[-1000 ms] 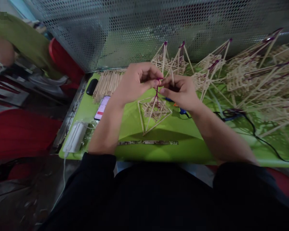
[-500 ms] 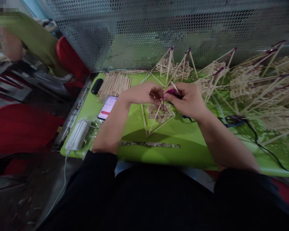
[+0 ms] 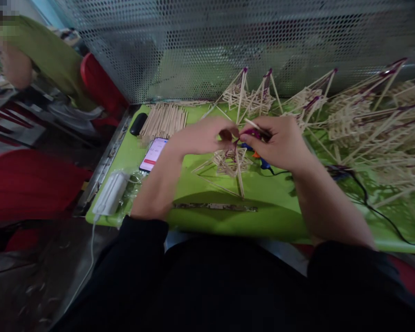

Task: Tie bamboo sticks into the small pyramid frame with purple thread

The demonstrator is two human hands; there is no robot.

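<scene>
Both hands are up over the green counter (image 3: 228,216), meeting right above a small stick frame (image 3: 230,163). The left hand (image 3: 202,134) has its grip pressed together, thumb and fingertips pinching at the purple thread (image 3: 235,143) that runs down to the top of the frame. The right hand (image 3: 280,140) is curled, grip closed around a purple spool (image 3: 251,133) with a single thin stick (image 3: 257,125) poking out above the fingers.

The stick frame hangs just under the two hands, its long legs splayed down toward the counter, blurred, so I cannot tell whether it touches. Just behind the frame, under the right hand, lies a blue and orange tool (image 3: 259,159) with a black cable (image 3: 366,198) trailing off to the right of the frame.

Left of the frame there is a phone (image 3: 154,153) with its screen lit, and beyond it a flat bundle of loose sticks (image 3: 164,120) and a black case (image 3: 138,123). Further left of the frame, at the counter's edge, a white charger (image 3: 110,196). In front of the frame lies a patterned strip (image 3: 216,207). Behind and right of the frame, finished stick frames (image 3: 349,120) pile up against the perforated metal screen (image 3: 207,46). Far left of the frame, another person's green sleeve (image 3: 44,50).
</scene>
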